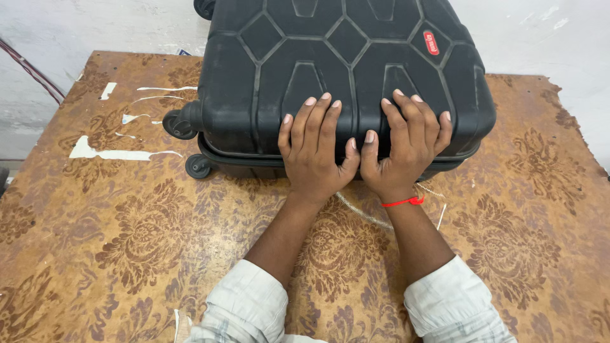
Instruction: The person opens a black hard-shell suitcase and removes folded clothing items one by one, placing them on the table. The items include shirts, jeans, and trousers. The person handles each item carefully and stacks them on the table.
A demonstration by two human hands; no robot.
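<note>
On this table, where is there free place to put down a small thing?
The patterned table is bare left of the left hand, below the suitcase wheels, and right of the right hand, toward the chipped edge. It is crowded near the black suitcase, where both hands and a cord lie.

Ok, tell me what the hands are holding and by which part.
Nothing is gripped. Both the left hand and the right hand lie flat, fingers spread, on the near edge of the black suitcase lid.

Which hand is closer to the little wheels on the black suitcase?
The left hand. It lies flat on the black suitcase lid, on the side where the wheels stick out. The right hand, with a red thread on its wrist, lies farther from them, toward the opposite corner.
</note>
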